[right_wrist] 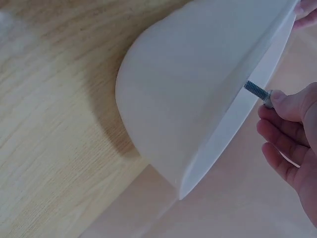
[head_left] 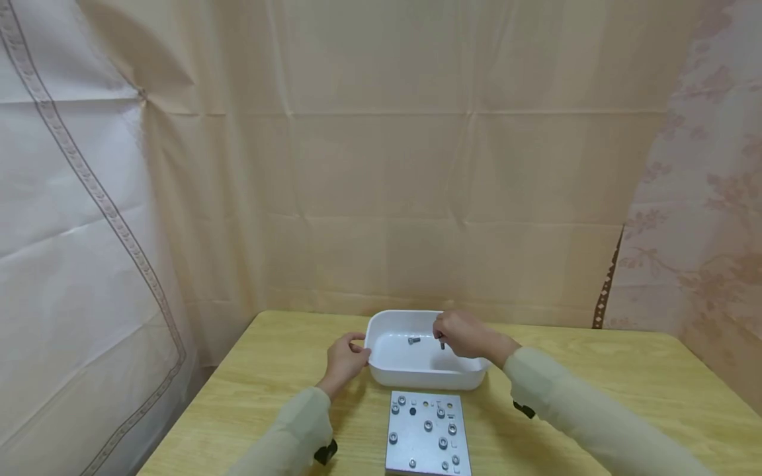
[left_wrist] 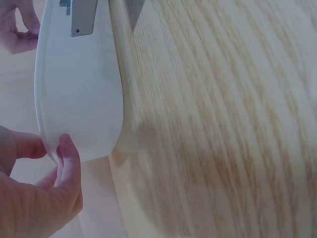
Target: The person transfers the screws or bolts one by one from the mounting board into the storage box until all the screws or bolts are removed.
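Observation:
A white plastic tub (head_left: 425,379) stands toward the back of the table. My left hand (head_left: 345,361) grips its left end, thumb and fingers on either side of the rim (left_wrist: 38,106). Over the inside of the tub, my right hand (head_left: 467,334) pinches a bolt (right_wrist: 256,90) by its head between thumb and forefinger, threaded shank pointing out and down. Its other fingers are loosely bent. Another bolt (head_left: 414,340) lies on the tub's floor.
In front of the tub sits a silver metal plate (head_left: 411,433) with several socket-head bolts standing in it and a few bare holes. The wooden table (head_left: 571,396) ends at the back near a beige curtain (head_left: 381,198), with patterned sheets hanging at both sides.

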Demonstrator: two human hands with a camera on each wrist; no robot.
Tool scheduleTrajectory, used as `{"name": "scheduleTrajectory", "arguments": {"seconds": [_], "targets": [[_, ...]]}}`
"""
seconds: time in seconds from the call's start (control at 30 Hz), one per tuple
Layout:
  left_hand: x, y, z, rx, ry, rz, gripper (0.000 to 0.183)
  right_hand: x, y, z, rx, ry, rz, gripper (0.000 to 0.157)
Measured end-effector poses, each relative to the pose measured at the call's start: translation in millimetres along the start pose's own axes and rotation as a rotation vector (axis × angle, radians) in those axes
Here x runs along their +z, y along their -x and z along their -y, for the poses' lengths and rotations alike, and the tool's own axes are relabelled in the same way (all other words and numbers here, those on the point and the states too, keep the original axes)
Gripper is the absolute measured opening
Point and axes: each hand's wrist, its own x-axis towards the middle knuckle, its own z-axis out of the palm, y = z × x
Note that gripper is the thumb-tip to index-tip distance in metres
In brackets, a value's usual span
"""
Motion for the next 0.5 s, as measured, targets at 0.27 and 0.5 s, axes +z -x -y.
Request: {"name": "scheduleTrajectory", "arguments": {"seconds": [0.27,0.5], "targets": [[0.5,1.7,1.1,0.005,-0.001,0.002,0.033,-2.4,-5,-14,0.083,-0.033,0.05,0.008],[0.1,1.8,-0.3,0.008,-0.012,-0.006,0.033,-6.7,-12,-19,0.123,-0.102,0.092,0.008]]}}
